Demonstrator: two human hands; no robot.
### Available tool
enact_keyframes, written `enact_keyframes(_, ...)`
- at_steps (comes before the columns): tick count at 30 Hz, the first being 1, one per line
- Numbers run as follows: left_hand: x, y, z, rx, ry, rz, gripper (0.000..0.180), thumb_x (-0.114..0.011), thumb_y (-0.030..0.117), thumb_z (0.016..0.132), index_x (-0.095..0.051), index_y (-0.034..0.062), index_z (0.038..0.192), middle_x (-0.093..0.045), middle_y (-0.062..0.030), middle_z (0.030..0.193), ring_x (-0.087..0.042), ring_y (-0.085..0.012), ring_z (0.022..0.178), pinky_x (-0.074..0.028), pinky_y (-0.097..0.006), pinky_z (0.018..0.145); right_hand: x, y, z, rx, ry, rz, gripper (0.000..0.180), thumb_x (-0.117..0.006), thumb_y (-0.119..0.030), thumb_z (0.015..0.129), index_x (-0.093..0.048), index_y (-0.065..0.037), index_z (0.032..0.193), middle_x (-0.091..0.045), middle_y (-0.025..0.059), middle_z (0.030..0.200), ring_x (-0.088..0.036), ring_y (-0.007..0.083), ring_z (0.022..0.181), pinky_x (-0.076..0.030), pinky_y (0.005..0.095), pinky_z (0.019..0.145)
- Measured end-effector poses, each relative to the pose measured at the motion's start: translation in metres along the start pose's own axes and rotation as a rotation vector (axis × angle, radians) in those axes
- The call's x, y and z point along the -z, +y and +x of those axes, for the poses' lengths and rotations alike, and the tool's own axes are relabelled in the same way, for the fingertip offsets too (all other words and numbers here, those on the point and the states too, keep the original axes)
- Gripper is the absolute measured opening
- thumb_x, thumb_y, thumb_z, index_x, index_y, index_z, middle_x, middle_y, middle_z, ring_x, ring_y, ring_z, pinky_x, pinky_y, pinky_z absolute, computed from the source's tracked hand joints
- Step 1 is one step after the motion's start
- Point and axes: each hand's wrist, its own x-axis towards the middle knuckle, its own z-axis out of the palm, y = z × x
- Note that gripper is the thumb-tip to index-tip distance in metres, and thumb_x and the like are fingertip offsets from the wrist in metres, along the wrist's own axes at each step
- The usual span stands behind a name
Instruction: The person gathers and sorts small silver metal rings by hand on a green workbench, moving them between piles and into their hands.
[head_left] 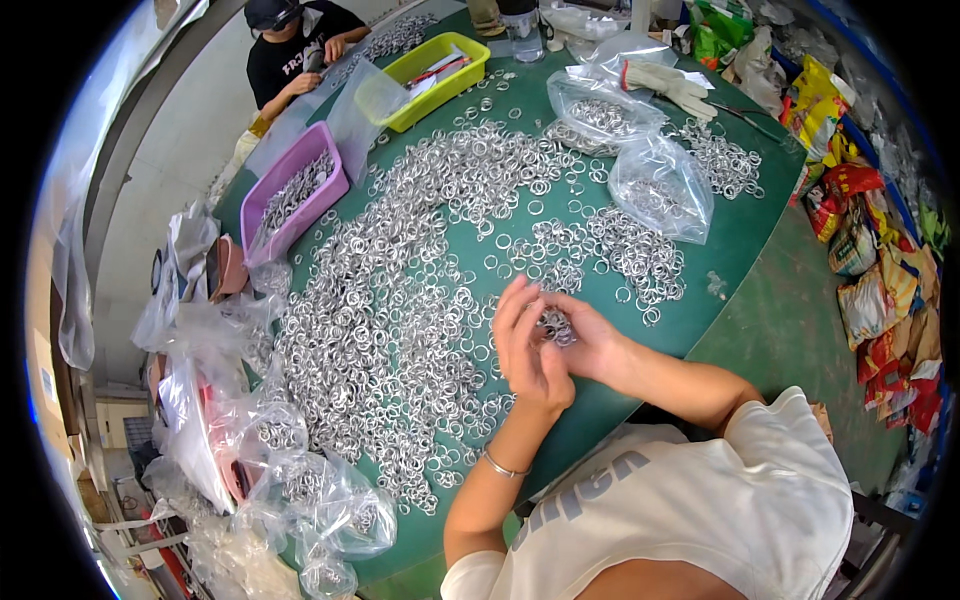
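A handful of small silvery metal rings (557,328) sits between my two cupped hands, above the near right part of the green table. My left hand (529,350) has its fingers curved up along one side of the handful. From the other side my right hand (592,345) cups the same rings, its fingertips partly hidden behind the left. A large spread of loose rings (365,300) covers the table to the left of my hands. Just beyond them lies a smaller heap of rings (635,250).
Clear bags with rings (660,190), a work glove (670,88) and scissors (752,112) lie at the far right. A purple basket (330,188) and a yellow-green basket (480,62) stand farther left. Another person (300,55) works across the table (740,235). Plastic bags (345,510) lie near left.
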Motion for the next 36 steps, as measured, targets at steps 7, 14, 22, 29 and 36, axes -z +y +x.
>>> enact_keyframes(7,0.052,0.025,-0.029,0.199,0.071,0.204,0.024,-0.041,0.008,0.090,-0.055,-0.0066,0.102,-0.050,-0.0185,0.112,-0.046,-0.0305,0.111,-0.036,-0.040,0.096,-0.045,-0.125,-0.001,0.487,-0.119,-0.373,0.014,-0.051,-0.013,0.088,-0.051,-0.001,0.095,-0.057,0.0111,0.088,-0.056,0.0159,0.073,-0.046,0.0230,0.049)
enact_keyframes(14,0.087,0.033,-0.075,0.445,0.111,0.275,0.016,-0.045,0.000,0.087,-0.059,-0.0050,0.094,-0.051,-0.0140,0.105,-0.051,-0.0230,0.100,-0.041,-0.031,0.086,-0.110,-0.235,0.044,1.135,0.113,-1.649,0.020,-0.061,-0.024,0.084,-0.061,-0.004,0.086,-0.060,0.0084,0.074,-0.055,0.0116,0.071,-0.042,0.0249,0.053)
enact_keyframes(22,0.094,0.036,-0.096,0.592,0.087,0.338,0.016,-0.047,-0.007,0.084,-0.059,-0.0034,0.093,-0.052,-0.0137,0.104,-0.053,-0.0220,0.095,-0.043,-0.028,0.080,-0.071,-0.315,0.091,1.763,0.149,-2.556,0.035,-0.065,-0.031,0.079,-0.060,-0.003,0.098,-0.055,0.0199,0.097,-0.055,0.0367,0.090,-0.045,0.0439,0.079)
enact_keyframes(29,0.102,0.032,-0.091,0.538,-0.073,0.558,0.024,-0.050,-0.009,0.079,-0.060,-0.0029,0.100,-0.056,-0.0156,0.110,-0.055,-0.0260,0.101,-0.043,-0.032,0.087,-0.064,-0.184,0.034,1.736,-0.059,-2.446,0.024,-0.060,-0.011,0.080,-0.059,-0.002,0.102,-0.058,0.0162,0.105,-0.054,0.0339,0.099,-0.043,0.0402,0.085)
enact_keyframes(36,0.056,0.007,-0.055,0.416,-0.588,0.755,0.055,-0.067,0.012,0.074,-0.046,0.0057,0.124,-0.040,-0.0178,0.131,-0.035,-0.0394,0.122,-0.031,-0.049,0.098,0.005,-0.047,-0.004,1.076,-0.179,-2.732,0.063,-0.071,-0.032,0.070,-0.047,-0.007,0.123,-0.037,0.0172,0.132,-0.031,0.0395,0.124,-0.028,0.0504,0.099)
